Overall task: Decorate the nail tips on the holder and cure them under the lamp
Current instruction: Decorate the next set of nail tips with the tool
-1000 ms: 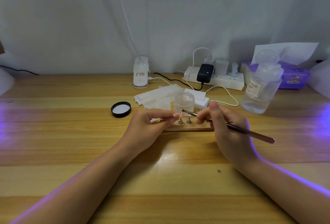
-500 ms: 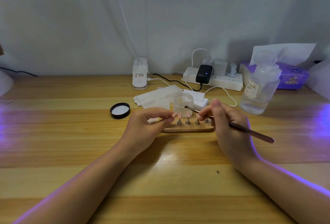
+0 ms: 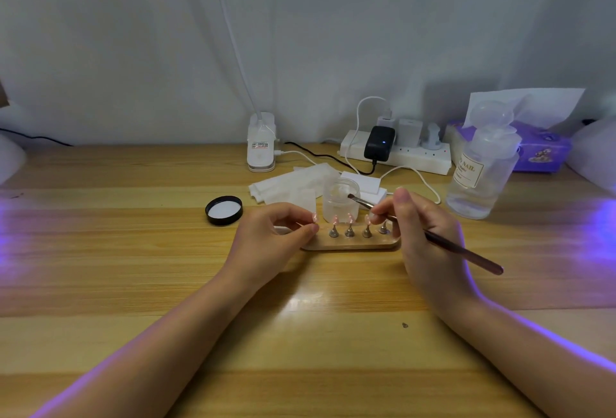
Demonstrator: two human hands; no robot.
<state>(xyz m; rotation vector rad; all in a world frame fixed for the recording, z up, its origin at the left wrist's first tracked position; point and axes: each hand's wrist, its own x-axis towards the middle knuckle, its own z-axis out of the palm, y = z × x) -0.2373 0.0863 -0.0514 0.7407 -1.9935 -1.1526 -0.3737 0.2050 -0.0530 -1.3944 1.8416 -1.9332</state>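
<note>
Mid-decorating: brush loading at the jar, curing not begun.

Right hand (image 3: 430,244) pinches the brush (image 3: 433,237), bristles at the rim of the open gel jar (image 3: 340,199), just behind the holder (image 3: 353,244). Left hand (image 3: 266,244) pinches a stand w/ its nail tip (image 3: 314,217) at the holder's left end. Other tips look pink, but too small to tell if coated. Lid (image 3: 223,210) lies off to the left on the surface (image 3: 133,267). No lamp over the holder; cure step prob. all still ahead.

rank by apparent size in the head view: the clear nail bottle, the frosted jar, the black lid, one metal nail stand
1. clear nail bottle
2. frosted jar
3. black lid, close to the jar, so that order is unsure
4. metal nail stand
</note>
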